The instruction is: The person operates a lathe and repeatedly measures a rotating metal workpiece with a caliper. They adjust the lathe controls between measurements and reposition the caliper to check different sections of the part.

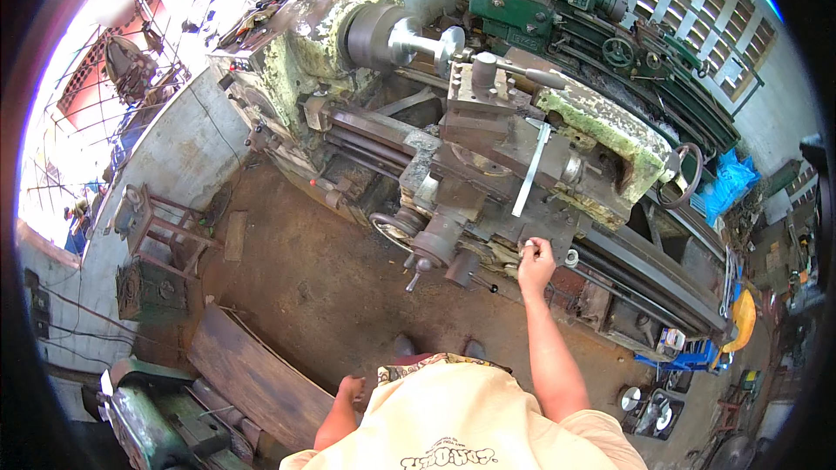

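My right hand (535, 263) reaches to the front edge of a worn lathe's carriage (547, 224). Its fingers are pinched together; a pale speck shows at the fingertips, too small to name. A steel caliper (533, 176) lies on the carriage just beyond that hand. Farther left, the chuck (374, 37) grips a shiny turned metal workpiece (402, 42) with a round flange (450, 45). The tool post (483, 91) stands near the flange, its handle (542, 77) pointing right. My left hand (351, 387) hangs low beside my shirt, its fingers loosely apart, with nothing visible in it.
A tailstock (601, 113) with a handwheel (681, 176) sits right on the lathe bed. The carriage handwheel (398, 226) and a lever (416, 278) jut toward me. A green lathe (522, 22) stands behind. A wooden board (252, 374) and green machine (157, 409) are at lower left.
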`<state>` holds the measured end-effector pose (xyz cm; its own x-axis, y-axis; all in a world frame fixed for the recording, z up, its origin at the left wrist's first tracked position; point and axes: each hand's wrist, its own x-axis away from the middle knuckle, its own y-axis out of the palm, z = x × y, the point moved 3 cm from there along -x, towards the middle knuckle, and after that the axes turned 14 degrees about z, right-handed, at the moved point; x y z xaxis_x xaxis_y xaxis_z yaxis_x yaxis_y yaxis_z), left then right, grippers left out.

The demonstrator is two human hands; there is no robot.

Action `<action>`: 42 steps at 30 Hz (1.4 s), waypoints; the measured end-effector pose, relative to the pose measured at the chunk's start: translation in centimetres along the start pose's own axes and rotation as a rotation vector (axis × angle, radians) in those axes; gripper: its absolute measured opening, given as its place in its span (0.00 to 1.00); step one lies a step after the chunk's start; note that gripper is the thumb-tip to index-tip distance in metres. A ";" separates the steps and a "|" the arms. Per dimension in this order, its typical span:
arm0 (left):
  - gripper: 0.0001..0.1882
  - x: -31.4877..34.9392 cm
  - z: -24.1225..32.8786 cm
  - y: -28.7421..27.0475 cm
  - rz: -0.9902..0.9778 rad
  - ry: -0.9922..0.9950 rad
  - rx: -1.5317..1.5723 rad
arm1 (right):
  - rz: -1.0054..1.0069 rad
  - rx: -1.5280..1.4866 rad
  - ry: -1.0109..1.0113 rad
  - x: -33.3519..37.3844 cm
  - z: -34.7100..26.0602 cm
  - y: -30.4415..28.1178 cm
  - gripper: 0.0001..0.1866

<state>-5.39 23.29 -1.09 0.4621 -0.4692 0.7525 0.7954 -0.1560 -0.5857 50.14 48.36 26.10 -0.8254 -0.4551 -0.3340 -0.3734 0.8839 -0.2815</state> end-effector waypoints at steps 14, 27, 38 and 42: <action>0.26 7.8 1.4 12.7 0.189 0.215 -0.123 | -1.012 0.520 -0.039 9.9 20.7 -13.4 0.21; 0.28 9.8 3.9 10.1 -0.033 0.081 -0.266 | -1.154 0.677 0.538 17.0 43.6 -32.6 0.14; 0.29 7.7 16.1 12.4 -0.051 0.827 -0.480 | -0.641 0.404 0.888 17.5 32.2 -22.4 0.19; 0.27 8.7 14.6 8.9 -0.090 0.710 -0.348 | -0.655 0.390 0.918 21.7 29.8 -20.1 0.18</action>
<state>11.46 30.53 4.66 -0.0514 -0.8655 0.4983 0.5953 -0.4272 -0.6805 52.32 17.49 -2.25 -0.5792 -0.4202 0.6985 -0.8138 0.3476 -0.4657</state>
